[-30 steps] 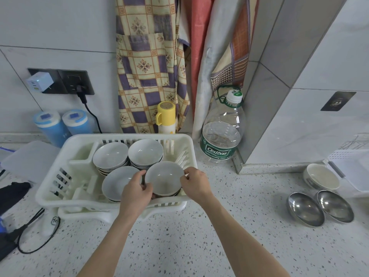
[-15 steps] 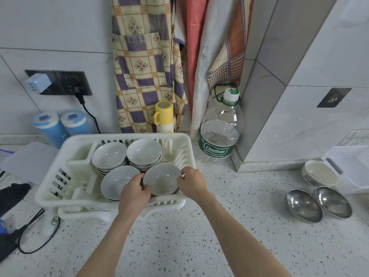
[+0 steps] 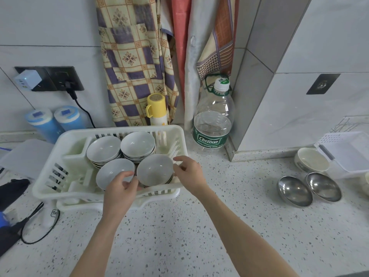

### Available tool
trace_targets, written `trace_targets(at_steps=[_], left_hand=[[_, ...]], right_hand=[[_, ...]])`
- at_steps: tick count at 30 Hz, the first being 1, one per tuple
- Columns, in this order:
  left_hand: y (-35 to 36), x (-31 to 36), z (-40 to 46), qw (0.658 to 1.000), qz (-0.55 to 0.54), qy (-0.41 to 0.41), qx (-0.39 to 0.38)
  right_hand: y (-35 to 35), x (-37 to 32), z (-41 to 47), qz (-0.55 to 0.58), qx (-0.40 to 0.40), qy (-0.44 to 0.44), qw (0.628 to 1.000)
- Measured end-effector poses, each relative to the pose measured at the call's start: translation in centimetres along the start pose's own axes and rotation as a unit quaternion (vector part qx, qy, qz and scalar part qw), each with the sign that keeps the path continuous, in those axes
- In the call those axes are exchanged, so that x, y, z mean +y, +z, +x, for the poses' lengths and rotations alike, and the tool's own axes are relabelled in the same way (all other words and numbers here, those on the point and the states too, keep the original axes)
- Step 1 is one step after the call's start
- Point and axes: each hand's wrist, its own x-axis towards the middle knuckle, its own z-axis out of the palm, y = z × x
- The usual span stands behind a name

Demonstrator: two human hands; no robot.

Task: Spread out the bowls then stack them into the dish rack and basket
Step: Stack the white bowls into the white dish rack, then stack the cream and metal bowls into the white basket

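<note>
Both hands frame the near-right stack of white bowls (image 3: 154,170) in the white dish rack (image 3: 60,148), left hand (image 3: 119,190) curled at its left rim, right hand (image 3: 189,172) loosely pinching its right edge, so seemingly stacking, next needing a settled, level seat

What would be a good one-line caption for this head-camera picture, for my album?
Two hands, left and right, reach a grey bowl in a white dish rack holding stacked bowls.
</note>
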Motion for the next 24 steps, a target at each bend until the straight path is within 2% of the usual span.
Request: trace_targets(at_steps=[5,10,15,24], left_hand=[[0.8,1.6,-4.0,0.996,-0.088,-0.002,0.015],[5.1,3.3,-9.1,0.993,-0.117,-0.014,0.005],[14.4,5.4,-15.0,0.989,-0.122,-0.057,-0.054],[32.1,12.8,-27.6,0.970,-0.128,-0.071,-0.195]], right_hand=[[-3.2,1.6,-3.2,0.123,-0.002,0.028,0.992],[-7.7,5.1,-7.0,0.144,-0.017,0.056,0.988],[-16.1,11.3,-11.8,0.151,-0.018,0.095,0.984],[-34.8,22.3,-20.1,0.149,0.078,0.173,0.970]])
